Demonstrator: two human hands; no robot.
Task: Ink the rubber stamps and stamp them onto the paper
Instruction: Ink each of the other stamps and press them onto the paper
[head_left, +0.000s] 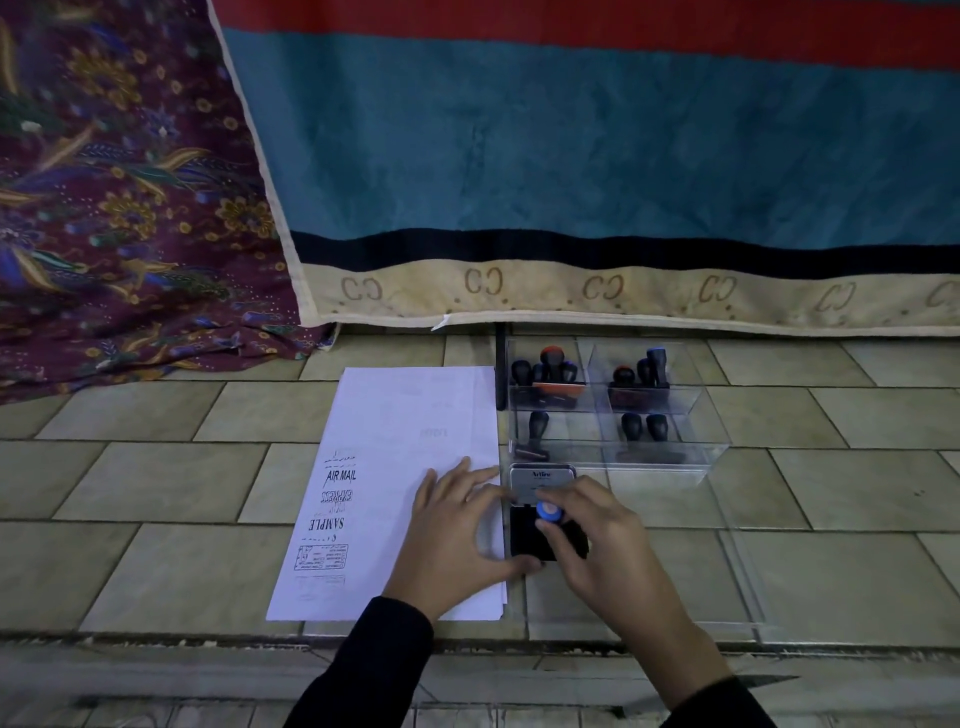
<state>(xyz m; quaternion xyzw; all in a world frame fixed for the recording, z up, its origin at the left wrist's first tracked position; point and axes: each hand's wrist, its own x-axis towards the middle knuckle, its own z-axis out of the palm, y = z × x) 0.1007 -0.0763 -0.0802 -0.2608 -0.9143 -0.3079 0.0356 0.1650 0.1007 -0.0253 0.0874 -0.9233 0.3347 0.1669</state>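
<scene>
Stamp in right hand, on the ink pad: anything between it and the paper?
Yes: the left hand lies on the paper's near right edge, beside the ink pad, in the stamp's path. Paper farther up looks unobstructed.

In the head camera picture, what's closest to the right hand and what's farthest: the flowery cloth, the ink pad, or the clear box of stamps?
1. ink pad: directly under the right hand, which holds a blue-topped stamp on it.
2. clear box: just behind the pad.
3. flowery cloth: far off, back left.
</scene>
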